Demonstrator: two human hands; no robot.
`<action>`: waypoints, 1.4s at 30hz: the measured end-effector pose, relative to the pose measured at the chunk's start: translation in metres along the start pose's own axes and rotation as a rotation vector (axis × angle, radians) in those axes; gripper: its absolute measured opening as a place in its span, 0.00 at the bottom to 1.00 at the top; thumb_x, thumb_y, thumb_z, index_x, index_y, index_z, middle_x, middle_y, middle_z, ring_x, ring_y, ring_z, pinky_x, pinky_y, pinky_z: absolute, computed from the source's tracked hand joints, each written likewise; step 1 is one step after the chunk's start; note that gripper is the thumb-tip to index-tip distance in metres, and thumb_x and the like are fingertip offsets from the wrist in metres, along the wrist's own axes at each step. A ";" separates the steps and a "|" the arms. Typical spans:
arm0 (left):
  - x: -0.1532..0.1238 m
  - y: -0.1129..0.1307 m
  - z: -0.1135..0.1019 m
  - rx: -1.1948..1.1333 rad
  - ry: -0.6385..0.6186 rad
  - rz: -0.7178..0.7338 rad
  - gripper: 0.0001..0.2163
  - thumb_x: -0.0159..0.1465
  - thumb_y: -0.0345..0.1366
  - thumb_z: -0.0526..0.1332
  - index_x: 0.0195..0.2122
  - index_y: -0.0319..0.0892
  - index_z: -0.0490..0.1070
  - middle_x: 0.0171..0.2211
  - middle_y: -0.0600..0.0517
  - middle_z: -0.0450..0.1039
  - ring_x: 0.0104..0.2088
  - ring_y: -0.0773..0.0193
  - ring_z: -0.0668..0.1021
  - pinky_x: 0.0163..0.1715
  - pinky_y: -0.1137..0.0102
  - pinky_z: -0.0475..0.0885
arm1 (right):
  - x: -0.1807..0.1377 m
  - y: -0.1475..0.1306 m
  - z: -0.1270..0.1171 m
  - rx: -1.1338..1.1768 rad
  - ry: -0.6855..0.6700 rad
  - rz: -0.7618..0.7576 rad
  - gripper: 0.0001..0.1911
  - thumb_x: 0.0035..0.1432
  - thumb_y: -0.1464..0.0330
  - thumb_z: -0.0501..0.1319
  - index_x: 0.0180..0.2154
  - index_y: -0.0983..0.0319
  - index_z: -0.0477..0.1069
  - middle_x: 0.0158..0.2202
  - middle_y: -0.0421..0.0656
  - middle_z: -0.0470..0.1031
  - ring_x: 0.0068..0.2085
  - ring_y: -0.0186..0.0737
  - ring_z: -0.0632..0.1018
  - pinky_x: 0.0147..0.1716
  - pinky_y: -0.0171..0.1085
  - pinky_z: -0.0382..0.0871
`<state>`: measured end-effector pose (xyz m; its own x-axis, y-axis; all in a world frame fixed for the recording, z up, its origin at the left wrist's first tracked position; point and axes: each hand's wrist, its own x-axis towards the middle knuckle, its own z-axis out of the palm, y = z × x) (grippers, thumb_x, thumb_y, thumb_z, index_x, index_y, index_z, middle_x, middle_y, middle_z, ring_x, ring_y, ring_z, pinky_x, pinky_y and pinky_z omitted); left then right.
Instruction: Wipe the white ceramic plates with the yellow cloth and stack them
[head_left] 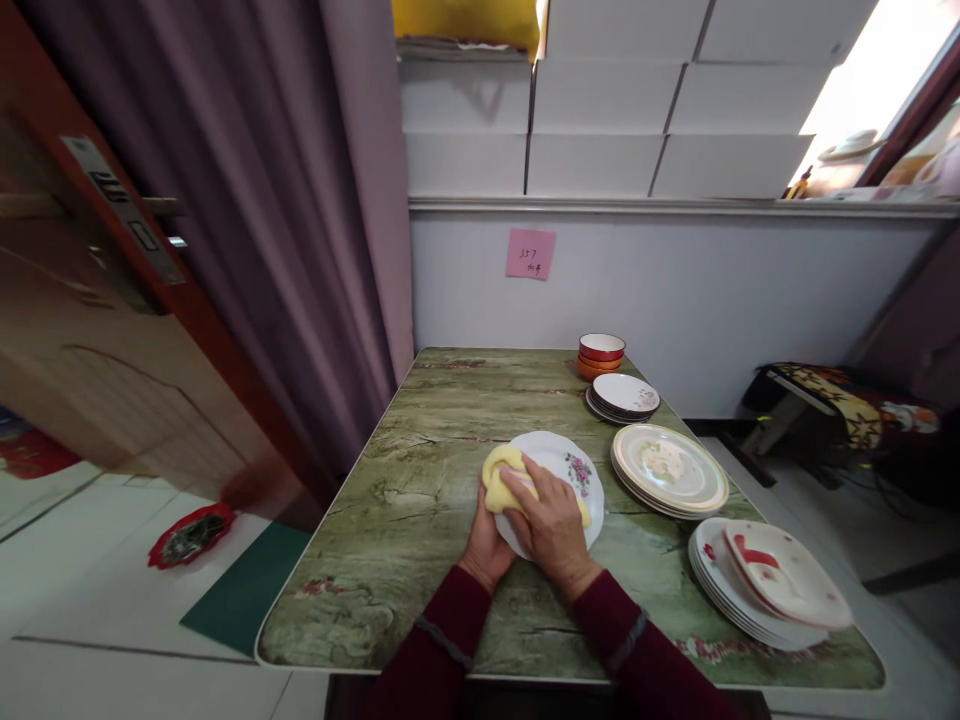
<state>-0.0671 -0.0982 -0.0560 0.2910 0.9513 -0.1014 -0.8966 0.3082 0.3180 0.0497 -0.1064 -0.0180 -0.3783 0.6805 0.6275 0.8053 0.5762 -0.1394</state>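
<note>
A white plate (551, 450) with pink flowers is tilted above the green wood-patterned table (405, 490). My left hand (486, 540) grips the plate's left edge from below. Pressed over the plate's left part is a folded yellow cloth (496, 485), with my right hand (551, 515) closed on it. The cloth's end shows to the right of my right hand, lying on the plate. My left fingertips are hidden behind the plate and the cloth.
Along the table's right side stand red and orange bowls (601, 350), dark-rimmed plates (626, 394), a stack of cream plates (670, 468), and white plates (712, 590) topped by a square dish (787, 575). A wooden door (187, 370) and purple curtain (300, 200) are left.
</note>
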 end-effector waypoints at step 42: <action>-0.003 0.008 0.002 -0.033 0.120 0.068 0.41 0.62 0.66 0.48 0.59 0.33 0.70 0.54 0.36 0.75 0.60 0.41 0.71 0.64 0.50 0.60 | -0.027 -0.028 -0.021 0.034 -0.151 0.170 0.31 0.57 0.68 0.63 0.62 0.51 0.64 0.61 0.50 0.67 0.52 0.55 0.73 0.46 0.50 0.68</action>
<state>-0.0749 -0.0985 -0.0514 0.1894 0.9626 -0.1935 -0.9238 0.2415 0.2971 0.0472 -0.1502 -0.0150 -0.3041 0.8276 0.4717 0.8487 0.4603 -0.2605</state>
